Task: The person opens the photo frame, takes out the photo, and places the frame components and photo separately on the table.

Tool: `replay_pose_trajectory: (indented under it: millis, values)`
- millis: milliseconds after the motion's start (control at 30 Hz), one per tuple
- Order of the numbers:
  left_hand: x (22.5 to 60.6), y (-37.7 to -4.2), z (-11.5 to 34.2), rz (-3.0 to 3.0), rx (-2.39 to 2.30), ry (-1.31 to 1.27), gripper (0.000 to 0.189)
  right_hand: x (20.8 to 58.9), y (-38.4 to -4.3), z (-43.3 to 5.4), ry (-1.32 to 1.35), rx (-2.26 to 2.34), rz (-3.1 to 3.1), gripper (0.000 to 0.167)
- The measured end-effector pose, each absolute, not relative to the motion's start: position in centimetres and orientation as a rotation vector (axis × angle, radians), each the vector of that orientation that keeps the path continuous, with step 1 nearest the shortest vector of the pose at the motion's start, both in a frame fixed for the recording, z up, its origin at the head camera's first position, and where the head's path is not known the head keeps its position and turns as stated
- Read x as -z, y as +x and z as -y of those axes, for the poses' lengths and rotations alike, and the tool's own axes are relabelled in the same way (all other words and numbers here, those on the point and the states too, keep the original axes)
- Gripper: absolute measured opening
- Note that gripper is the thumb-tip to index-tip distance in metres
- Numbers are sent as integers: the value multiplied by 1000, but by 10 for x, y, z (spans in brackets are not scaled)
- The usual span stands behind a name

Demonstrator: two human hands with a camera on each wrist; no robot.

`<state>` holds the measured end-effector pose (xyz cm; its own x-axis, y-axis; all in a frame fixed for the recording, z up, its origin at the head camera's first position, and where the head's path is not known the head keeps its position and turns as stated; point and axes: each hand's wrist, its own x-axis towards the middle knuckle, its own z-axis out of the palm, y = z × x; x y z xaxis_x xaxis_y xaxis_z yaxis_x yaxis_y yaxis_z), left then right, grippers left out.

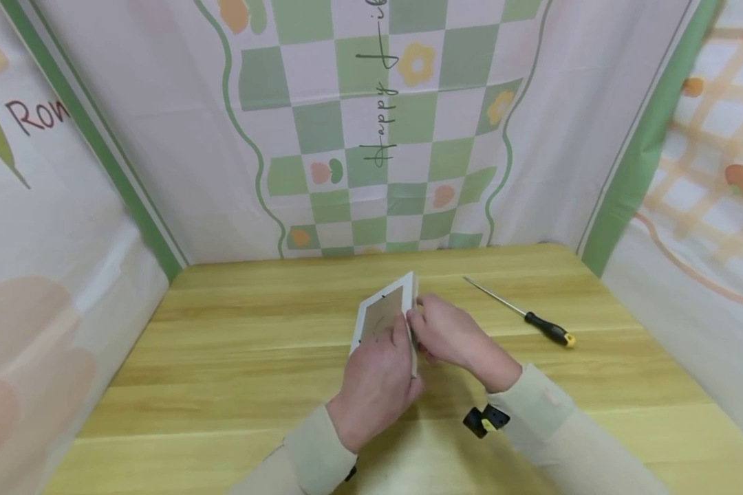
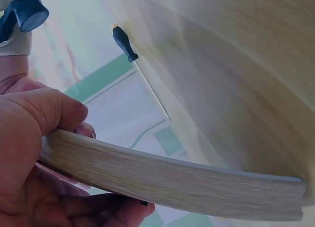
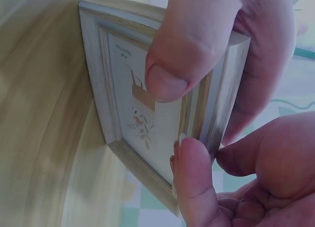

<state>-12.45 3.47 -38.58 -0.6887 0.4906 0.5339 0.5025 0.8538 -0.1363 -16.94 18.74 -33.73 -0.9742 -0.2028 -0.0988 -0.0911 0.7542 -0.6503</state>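
A whitish wood-grain picture frame stands tilted above the table, its brown backing board facing left in the head view. My left hand grips its near side, thumb on the glass front and fingers across the back. At the upper right edge, my right hand pinches the frame's rim between thumb and fingertips. The right wrist view shows the front, where a printed insert with a brown shape and small leaves lies inside the moulding. One long side of the frame crosses the left wrist view.
A screwdriver with a black and yellow handle lies on the wooden table, right of my hands. Printed curtains close off the back and both sides. Both wrists carry small black devices, the right one plainly visible.
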Motion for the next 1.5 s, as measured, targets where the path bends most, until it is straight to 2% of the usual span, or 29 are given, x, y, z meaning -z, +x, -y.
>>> replay_pose_trajectory:
  millis: [400, 967, 1233, 1367, 1500]
  values:
    - [382, -122, -30, 2347, -110, -655, 75, 333, -168, -182, -210, 1083, -2775, 48]
    - [381, -121, -24, 2273, -61, -578, 54, 339, -169, -184, -172, 1294, -2670, 55]
    - [380, -120, -20, 2302, -71, -601, 38, 362, -172, -187, -154, 1199, -2668, 56]
    - [379, -121, -18, 2278, -74, -599, 37, 376, -173, -183, -198, 1143, -2658, 54]
    - [378, -122, -16, 2281, -60, -612, 42, 387, -174, -177, -211, 1142, -2631, 44]
